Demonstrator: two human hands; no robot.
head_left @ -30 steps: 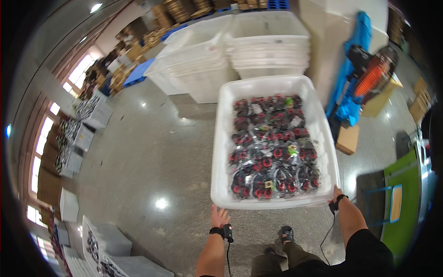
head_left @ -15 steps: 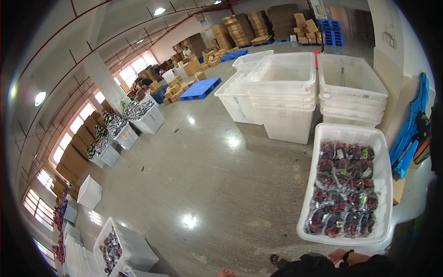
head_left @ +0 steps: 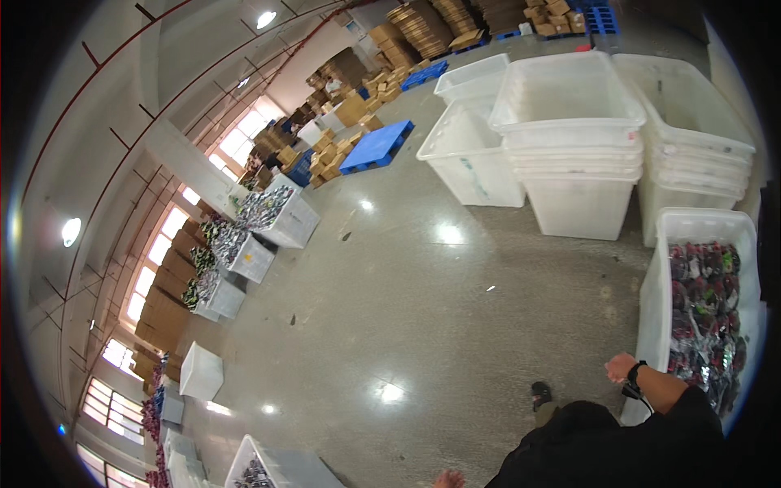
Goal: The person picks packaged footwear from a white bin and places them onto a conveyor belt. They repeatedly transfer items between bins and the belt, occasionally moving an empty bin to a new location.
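My right hand [head_left: 621, 368], with a dark watch [head_left: 635, 374] at the wrist, hangs beside the near left rim of a white plastic tub [head_left: 653, 325]. Its fingers are loosely bent and hold nothing that I can see. Clear-bagged dark and red items [head_left: 704, 309] lie in rows inside that tub; their kind is unclear. Only part of my left hand [head_left: 449, 478] shows at the lower edge, its fingers somewhat apart with nothing visible in them. It is over the floor, to the right of another white tub [head_left: 297, 465].
Nested white tubs [head_left: 579, 195] stand ahead on the right, beside another stack [head_left: 695, 179]. Filled tubs [head_left: 289, 221] line the left side. Farther off are a blue pallet [head_left: 377, 147], cardboard boxes [head_left: 329, 159] and a pillar [head_left: 189, 163]. Grey floor [head_left: 423, 325] lies between.
The view has swung left, so the bagged items' tub and nested tubs sit farther right. My right hand has risen in view, to the tub's left side. My left hand stays low.
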